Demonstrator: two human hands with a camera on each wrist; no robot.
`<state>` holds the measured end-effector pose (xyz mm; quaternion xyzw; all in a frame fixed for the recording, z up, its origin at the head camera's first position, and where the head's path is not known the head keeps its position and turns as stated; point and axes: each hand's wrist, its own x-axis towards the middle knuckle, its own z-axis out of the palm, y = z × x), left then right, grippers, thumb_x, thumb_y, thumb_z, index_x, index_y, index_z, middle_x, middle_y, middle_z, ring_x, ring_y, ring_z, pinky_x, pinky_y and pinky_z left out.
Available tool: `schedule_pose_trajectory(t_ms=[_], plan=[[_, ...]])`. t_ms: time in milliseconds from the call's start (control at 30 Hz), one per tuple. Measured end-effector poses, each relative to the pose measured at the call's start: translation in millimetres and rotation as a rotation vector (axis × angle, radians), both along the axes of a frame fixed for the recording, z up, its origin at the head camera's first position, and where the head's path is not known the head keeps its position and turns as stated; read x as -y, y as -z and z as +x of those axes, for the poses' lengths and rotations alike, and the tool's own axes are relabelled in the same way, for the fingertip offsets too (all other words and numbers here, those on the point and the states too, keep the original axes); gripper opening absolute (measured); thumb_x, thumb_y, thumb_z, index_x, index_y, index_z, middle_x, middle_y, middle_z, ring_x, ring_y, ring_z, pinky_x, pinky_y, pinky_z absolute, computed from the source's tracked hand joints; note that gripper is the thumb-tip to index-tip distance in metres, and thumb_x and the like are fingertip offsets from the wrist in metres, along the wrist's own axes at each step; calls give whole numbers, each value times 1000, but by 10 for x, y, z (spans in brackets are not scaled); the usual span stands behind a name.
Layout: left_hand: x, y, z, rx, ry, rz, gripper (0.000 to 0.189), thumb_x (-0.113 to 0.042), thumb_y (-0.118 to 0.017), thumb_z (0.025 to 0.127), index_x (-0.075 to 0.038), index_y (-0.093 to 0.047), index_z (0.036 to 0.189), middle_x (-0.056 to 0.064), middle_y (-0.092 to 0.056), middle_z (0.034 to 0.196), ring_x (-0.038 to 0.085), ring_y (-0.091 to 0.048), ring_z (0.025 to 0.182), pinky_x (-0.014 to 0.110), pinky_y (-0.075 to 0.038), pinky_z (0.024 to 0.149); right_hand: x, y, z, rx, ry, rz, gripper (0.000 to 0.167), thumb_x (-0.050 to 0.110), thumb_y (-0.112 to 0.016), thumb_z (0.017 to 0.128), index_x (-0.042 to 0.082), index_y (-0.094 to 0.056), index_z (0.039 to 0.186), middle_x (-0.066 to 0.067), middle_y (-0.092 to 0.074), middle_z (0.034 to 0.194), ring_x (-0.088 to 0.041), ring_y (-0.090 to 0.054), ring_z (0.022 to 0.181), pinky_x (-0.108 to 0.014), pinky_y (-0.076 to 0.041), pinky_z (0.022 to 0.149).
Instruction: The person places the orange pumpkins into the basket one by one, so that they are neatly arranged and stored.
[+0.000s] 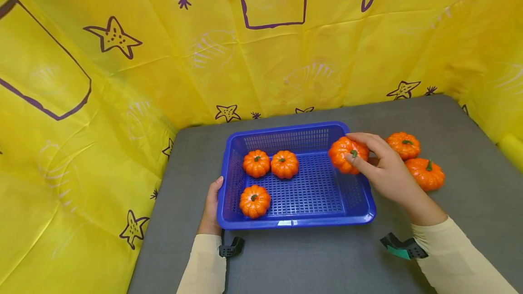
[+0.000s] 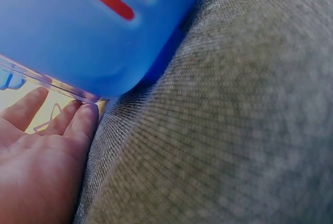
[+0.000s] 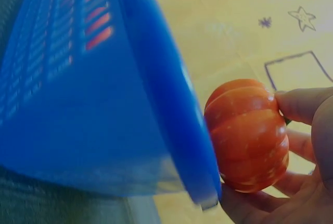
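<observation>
My right hand (image 1: 394,178) grips a small orange pumpkin (image 1: 345,154) with a green stem, thumb on one side and fingers round the other. It is over the right end of the blue basket (image 1: 294,224); in the right wrist view the pumpkin (image 3: 247,138) appears right at the basket's rim (image 3: 171,109). My left hand (image 1: 211,208) touches the basket's left side. In the left wrist view, fairly straight fingers (image 2: 83,120) meet the rim's edge. Inside the basket's left half lie three pumpkins, two at the back (image 1: 256,164) and one in front (image 1: 255,201).
To the right of the basket, two more pumpkins rest on the grey tabletop, a farther one (image 1: 403,145) and a nearer one (image 1: 426,174), close to my right forearm. A yellow patterned cloth (image 1: 265,58) hangs behind the table and along its left side.
</observation>
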<state>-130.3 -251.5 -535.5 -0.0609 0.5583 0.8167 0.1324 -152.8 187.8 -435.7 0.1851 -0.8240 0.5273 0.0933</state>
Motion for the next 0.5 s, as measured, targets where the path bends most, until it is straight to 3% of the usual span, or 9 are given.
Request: schedule_pose_trajectory(t_ms=[333, 500], plan=[[-5, -3, 3, 5, -10, -11, 81, -60, -43, 107, -7, -35, 167, 16, -56, 153, 25, -62, 128, 40, -50, 108, 247, -36, 85, -19, -78, 25, 48, 2, -74, 102, 7, -64, 149, -13, -56, 150, -24, -54, 128, -16, -51, 87], [-12, -9, 5, 8, -11, 1, 80, -59, -42, 107, -8, -36, 167, 15, -57, 153, 25, -62, 128, 40, -50, 107, 381, -11, 99, -38, -111, 38, 46, 4, -76, 101, 8, -67, 145, -12, -57, 149, -32, -55, 133, -16, -50, 93]])
